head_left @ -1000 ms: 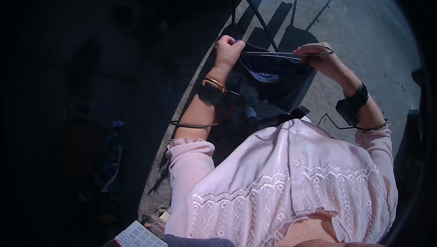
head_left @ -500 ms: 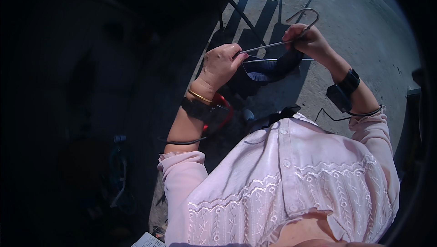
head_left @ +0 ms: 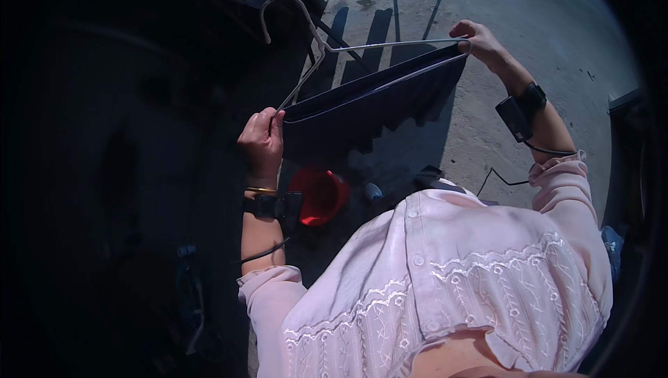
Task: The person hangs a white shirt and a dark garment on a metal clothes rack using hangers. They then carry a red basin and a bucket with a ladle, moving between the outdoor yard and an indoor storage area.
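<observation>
The two hands are now far apart, where half a second ago they were close together with the hook beside the right one; the hook has come over toward the left, and the dark garment, bunched then, is drawn out along its upper edge. The wire hanger is turned broad to view, so that cloth and frame span the same width, which suggests that both ends of the edge now meet the hanger's two ends, though the fingers cover the contact. The left hand has its grip closed around the lower left end of the wire, with the garment's near corner against the fingers. The right hand pinches the other end, thumb at the garment's far corner and the index finger raised a little. The garment hangs in the air between the hands, in front of the pink shirt and over the shaded ground. It is deep navy to black, its upper edge in two layers with a thin pale line running along it, slanting up toward the right; its lower outline looks uneven and partly melts into the shadow. A red container shows beside the left forearm.
</observation>
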A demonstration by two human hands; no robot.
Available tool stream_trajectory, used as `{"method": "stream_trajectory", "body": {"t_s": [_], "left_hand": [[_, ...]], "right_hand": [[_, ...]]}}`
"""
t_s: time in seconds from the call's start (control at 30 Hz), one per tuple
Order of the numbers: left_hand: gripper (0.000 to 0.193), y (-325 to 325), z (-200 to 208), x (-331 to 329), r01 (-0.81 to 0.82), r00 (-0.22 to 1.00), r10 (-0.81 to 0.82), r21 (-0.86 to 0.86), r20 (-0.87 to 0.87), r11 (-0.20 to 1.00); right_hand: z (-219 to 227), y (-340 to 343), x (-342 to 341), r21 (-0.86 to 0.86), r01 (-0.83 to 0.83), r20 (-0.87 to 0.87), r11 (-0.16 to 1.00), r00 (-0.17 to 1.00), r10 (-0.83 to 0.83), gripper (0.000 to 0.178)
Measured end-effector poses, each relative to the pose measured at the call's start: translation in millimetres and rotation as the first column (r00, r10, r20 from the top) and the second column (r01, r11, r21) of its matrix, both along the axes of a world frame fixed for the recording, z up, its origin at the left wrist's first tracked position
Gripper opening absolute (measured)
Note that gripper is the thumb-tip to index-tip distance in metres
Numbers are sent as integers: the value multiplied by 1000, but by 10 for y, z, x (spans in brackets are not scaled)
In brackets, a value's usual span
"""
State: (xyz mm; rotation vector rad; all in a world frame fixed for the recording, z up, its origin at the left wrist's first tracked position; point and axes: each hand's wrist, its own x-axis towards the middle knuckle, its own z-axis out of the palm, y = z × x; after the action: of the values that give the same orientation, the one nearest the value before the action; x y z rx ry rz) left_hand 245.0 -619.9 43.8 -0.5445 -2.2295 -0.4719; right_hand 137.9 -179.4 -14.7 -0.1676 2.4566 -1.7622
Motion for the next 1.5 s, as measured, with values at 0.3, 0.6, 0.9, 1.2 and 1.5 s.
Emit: {"method": "stream_trajectory", "body": {"t_s": [0.3, 0.6, 0.9, 1.2, 1.5], "left_hand": [[11, -144, -233, -22, 84, 986, -63, -127, 157, 988], [10, -48, -233, -27, 74, 930, -173, 295, 324, 952], [19, -218, -251, -85, 59, 880, -329, 610, 342, 791], [41, -499, -553, -170, -10, 569, -777, 947, 269, 320], [24, -707, -1408, -768, -327, 343, -568, 662, 748, 674]], "right_hand": [[65, -98, -13, 133, -16, 40, 991, 999, 10, 35], [111, -189, 155, 195, -394, -43, 898, 912, 409, 55], [416, -487, 365, 213, -351, -331, 912, 852, 405, 9], [384, -307, 407, -164, -255, -351, 953, 918, 185, 10], [180, 56, 218, -227, -23, -136, 974, 991, -9, 21]]}}
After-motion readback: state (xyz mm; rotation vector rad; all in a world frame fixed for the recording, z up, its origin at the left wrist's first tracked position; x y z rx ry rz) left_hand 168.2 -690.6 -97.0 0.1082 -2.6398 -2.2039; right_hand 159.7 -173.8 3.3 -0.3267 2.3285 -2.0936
